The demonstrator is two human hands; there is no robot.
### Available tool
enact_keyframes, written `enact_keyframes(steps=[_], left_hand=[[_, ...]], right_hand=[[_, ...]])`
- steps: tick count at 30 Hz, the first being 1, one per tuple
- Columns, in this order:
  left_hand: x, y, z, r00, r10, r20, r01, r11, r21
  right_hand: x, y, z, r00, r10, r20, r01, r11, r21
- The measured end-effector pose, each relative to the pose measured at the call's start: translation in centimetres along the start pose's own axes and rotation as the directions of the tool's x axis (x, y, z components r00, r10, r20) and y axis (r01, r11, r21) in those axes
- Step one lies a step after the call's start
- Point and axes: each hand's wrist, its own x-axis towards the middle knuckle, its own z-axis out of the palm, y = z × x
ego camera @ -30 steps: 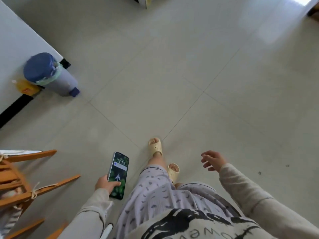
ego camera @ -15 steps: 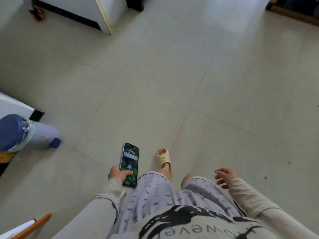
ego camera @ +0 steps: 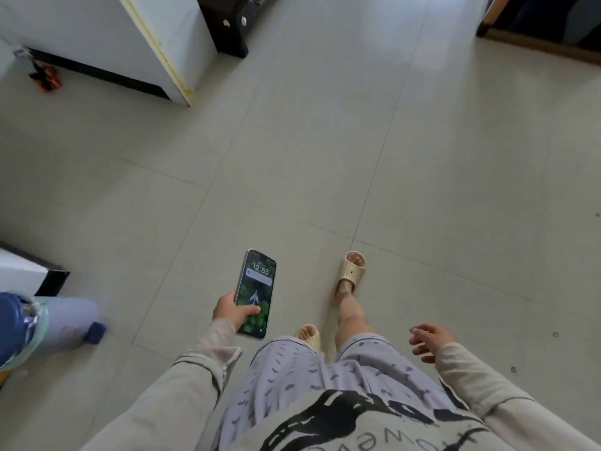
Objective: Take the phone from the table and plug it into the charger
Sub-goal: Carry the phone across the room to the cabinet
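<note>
My left hand (ego camera: 231,310) grips the phone (ego camera: 257,281) by its lower half, thumb across the lit screen, which shows 12:53 over a green picture. The phone is held screen-up over the tiled floor, in front of my left leg. My right hand (ego camera: 428,340) hangs free at the lower right, fingers loosely spread, with nothing in it. No charger or cable shows anywhere in this view.
A white cabinet (ego camera: 107,37) with a black base stands at the upper left, dark furniture (ego camera: 227,24) beside it. A blue-lidded bin (ego camera: 39,323) sits at the left edge by a white wall corner (ego camera: 29,271). A small orange object (ego camera: 45,78) lies on the floor. A dark doorway (ego camera: 546,21) is upper right.
I have walked forward across the floor: the bin slid to the lower left, the wooden chair left the view, and the white cabinet came in at the top. The phone stays in my left hand.
</note>
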Motion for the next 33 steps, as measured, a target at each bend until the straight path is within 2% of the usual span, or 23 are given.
enact_keyframes(steps=[8,13,18,25,33], left_hand=[[3.1,6.4,1.8,0.982,-0.186,-0.044,0.190,0.976,0.108],[5.2,11.3,2.9,0.975,-0.211,-0.068,0.217,0.970,0.106],[7.9,16.6,3.4,0.970,-0.229,-0.085,0.236,0.968,0.083],[14.1,25.5,3.2,0.966,-0.243,-0.084,0.247,0.968,0.048],[22.4,40.5,1.8,0.991,-0.135,0.001,0.134,0.987,0.084]], right_hand=[[5.3,-14.5,-4.7,0.992,-0.091,0.084,0.096,0.993,-0.063],[7.4,-23.4,-8.2,0.975,-0.167,0.146,0.183,0.977,-0.106],[9.9,-29.8,-10.8,0.971,-0.196,0.136,0.212,0.970,-0.122],[13.7,-36.5,-12.2,0.984,-0.108,0.141,0.134,0.972,-0.193],[16.4,-44.2,-14.2,0.998,0.048,0.039,-0.045,0.996,-0.079]])
